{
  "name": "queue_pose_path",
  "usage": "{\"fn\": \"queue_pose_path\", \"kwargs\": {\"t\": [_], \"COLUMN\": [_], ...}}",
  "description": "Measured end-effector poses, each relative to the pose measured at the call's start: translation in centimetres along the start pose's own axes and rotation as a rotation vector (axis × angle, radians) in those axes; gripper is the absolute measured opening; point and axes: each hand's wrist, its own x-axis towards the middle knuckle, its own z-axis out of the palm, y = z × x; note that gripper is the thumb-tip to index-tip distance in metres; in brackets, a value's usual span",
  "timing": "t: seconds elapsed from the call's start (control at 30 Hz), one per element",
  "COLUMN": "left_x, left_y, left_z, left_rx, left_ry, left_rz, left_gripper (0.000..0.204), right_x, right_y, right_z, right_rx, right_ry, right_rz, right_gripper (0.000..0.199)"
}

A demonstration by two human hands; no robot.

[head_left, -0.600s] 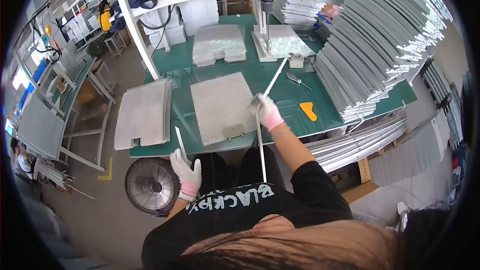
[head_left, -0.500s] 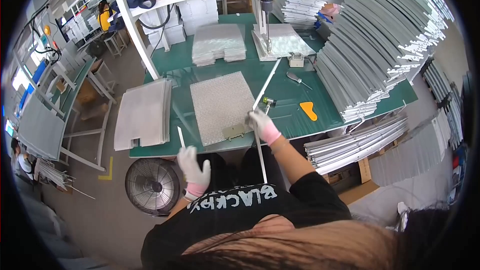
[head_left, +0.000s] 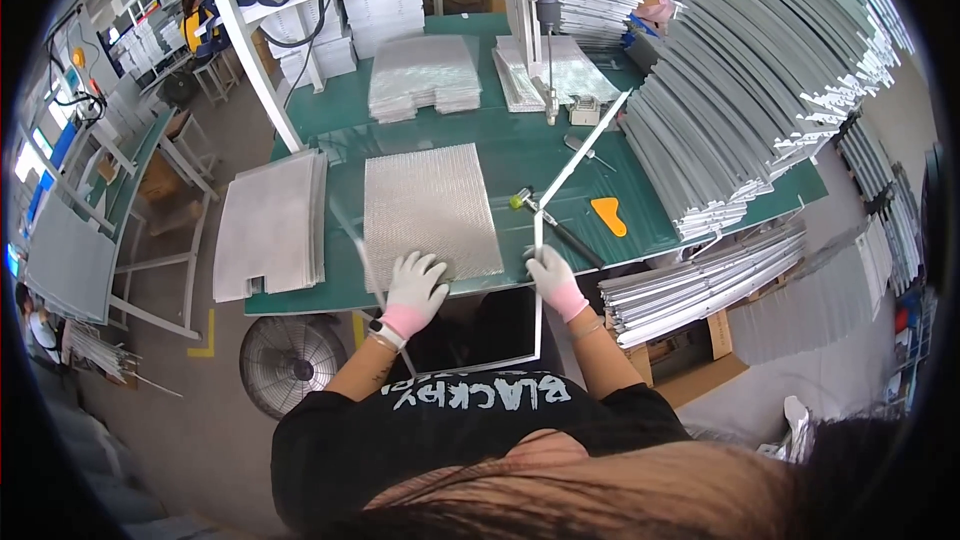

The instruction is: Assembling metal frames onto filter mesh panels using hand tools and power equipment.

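Observation:
My left hand (head_left: 413,292), white-gloved with a pink cuff, is open, fingers spread, over the near edge of a silvery mesh sheet (head_left: 430,205). Whether anything lies under its palm is hidden. A thin white frame strip (head_left: 590,148), bent at several corners, runs from the right of the table past its near edge and back up beside my left hand, where it is blurred. My right hand (head_left: 553,278), gloved alike, is closed round the strip's right side. A hammer (head_left: 575,240) with a yellow-green head lies partly under the strip.
An orange scraper (head_left: 608,217) and a screwdriver (head_left: 588,151) lie to the right. Sheet stacks stand at left (head_left: 268,225) and back (head_left: 425,78); a tall panel pile (head_left: 740,90) leans at right. A hanging power driver (head_left: 546,0) points down. A floor fan (head_left: 290,368) stands below left.
My left hand has moved up and right onto the mesh sheet's near edge. The strip has swung into a bent frame shape, its right end reaching farther right. The small grey-green block no longer shows.

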Motion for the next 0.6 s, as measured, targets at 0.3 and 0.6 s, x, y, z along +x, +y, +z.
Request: {"fn": "queue_pose_path", "kwargs": {"t": [0.3, 0.6], "left_x": [-6.2, 1.8], "left_y": [4.5, 7.0], "left_z": [5.7, 3.6], "left_rx": [-1.927, -2.293], "left_ry": [-0.292, 0.177], "left_rz": [-0.947, -0.725], "left_gripper": [0.043, 0.017], "right_x": [0.9, -2.9], "right_y": [-3.8, -2.4], "right_z": [2.8, 3.3], "right_rx": [0.234, 0.262], "right_ry": [-0.303, -0.058], "right_rz": [0.225, 0.047], "right_gripper": [0.023, 0.054]}}
